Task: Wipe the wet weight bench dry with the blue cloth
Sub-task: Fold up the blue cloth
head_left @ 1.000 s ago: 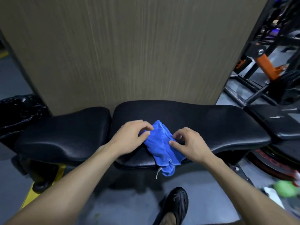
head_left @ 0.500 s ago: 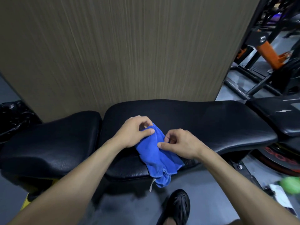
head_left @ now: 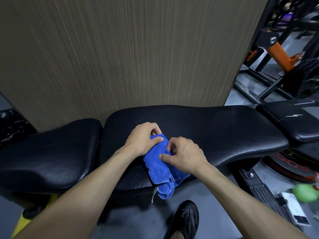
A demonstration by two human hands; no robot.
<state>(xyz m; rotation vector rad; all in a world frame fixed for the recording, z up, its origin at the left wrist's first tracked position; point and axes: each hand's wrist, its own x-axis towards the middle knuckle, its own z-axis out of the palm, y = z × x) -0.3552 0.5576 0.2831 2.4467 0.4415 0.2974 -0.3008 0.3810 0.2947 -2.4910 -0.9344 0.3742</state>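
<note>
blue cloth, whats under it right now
The blue cloth lies on the long black pad of the weight bench, its lower end hanging past the front edge. The left hand and right hand pinch it. The pad surface beneath is covered.

Wood-grain panel (head_left: pixel 131 52) fills twelve o'clock, orange-and-black rack (head_left: pixel 283 54) sits at two, green ball (head_left: pixel 304 192) at four, black shoe (head_left: pixel 187 219) at six
</note>
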